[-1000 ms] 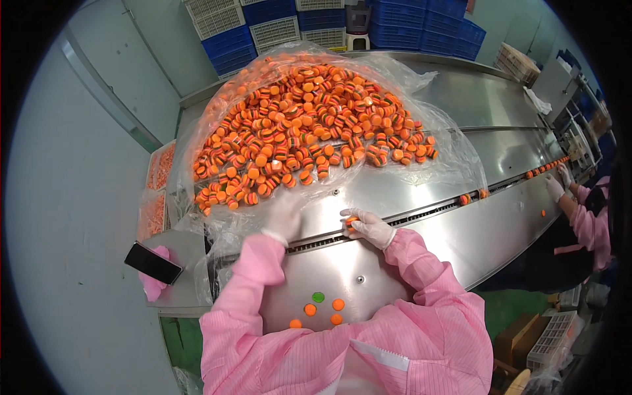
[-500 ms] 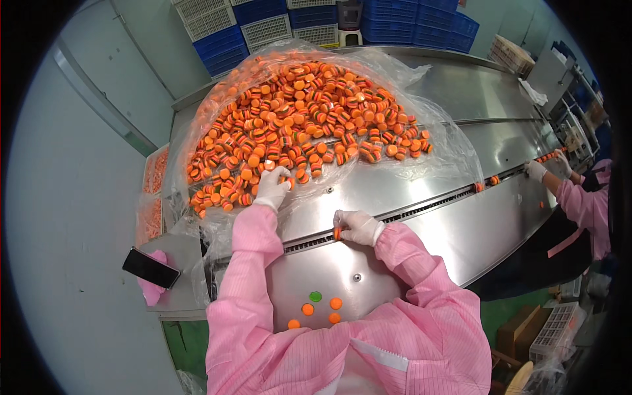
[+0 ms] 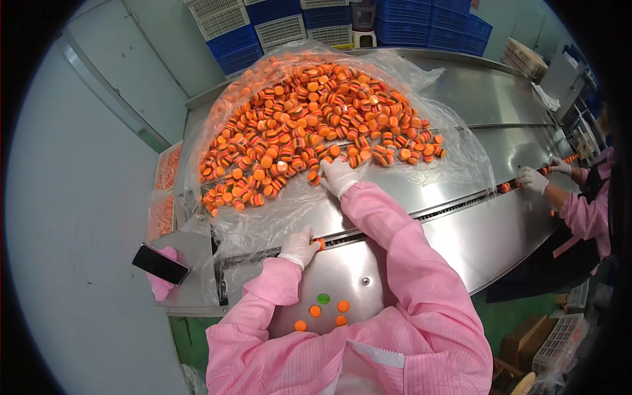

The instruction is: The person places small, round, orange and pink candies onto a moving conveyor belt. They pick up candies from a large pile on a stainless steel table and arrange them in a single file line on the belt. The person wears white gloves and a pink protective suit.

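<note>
A few candies (image 3: 505, 187) sit in the slot (image 3: 447, 206), a big heap (image 3: 309, 118) is left, the left hand (image 3: 299, 248) pinches one candy (image 3: 320, 244) there, and I can't tell if the right hand (image 3: 340, 176), by the heap, holds any.

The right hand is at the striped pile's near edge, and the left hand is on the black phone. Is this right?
Not quite: the head view shows the left hand at the dark track, beside an orange piece, not on the black phone. The right hand is at the striped pile's near edge.
</note>
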`<state>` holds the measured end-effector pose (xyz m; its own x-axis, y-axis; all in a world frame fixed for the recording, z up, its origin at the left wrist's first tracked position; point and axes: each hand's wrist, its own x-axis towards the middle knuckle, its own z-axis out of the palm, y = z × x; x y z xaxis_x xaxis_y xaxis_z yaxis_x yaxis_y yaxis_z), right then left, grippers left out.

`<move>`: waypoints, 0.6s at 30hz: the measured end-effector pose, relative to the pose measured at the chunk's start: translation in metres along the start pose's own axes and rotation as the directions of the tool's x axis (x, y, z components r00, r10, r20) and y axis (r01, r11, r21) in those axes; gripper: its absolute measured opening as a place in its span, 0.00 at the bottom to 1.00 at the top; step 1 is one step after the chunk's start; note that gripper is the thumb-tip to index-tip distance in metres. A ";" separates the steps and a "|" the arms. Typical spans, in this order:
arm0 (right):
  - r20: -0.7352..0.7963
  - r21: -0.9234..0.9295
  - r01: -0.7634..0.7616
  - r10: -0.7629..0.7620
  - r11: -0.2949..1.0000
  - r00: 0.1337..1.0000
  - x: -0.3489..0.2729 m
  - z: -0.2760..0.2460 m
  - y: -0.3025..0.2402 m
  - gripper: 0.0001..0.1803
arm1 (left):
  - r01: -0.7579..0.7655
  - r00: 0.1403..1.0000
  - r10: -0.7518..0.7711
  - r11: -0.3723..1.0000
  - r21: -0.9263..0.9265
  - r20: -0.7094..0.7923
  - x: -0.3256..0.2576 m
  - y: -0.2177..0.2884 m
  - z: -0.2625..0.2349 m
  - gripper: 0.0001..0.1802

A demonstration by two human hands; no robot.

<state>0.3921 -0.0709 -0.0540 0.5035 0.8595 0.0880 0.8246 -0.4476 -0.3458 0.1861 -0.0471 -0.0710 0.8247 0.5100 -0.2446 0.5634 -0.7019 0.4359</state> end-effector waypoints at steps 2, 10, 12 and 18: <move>-0.076 -0.030 0.001 -0.004 1.000 0.997 0.009 0.031 0.020 0.11 | -0.179 0.961 0.167 0.983 -0.033 -0.220 0.020 -0.003 -0.008 0.12; 0.055 0.751 0.064 -0.158 0.657 0.986 -0.073 -0.004 0.042 0.13 | -0.138 0.915 0.181 0.980 0.141 -0.362 0.141 0.009 -0.028 0.10; 0.160 0.759 0.051 -0.263 0.649 0.951 -0.098 -0.010 0.034 0.13 | -0.159 0.925 0.197 0.977 0.139 -0.325 0.152 0.006 -0.022 0.10; 0.169 0.607 0.225 -0.401 0.762 0.900 -0.124 0.033 -0.019 0.08 | -0.031 0.999 -0.004 0.708 -0.705 -0.048 0.091 -0.015 -0.050 0.08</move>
<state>0.3056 -0.1606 -0.0887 0.0792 0.9951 0.0598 0.5856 0.0021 -0.8106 0.2498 0.0344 -0.0564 0.8191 0.5361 -0.2041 0.3373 -0.1623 0.9273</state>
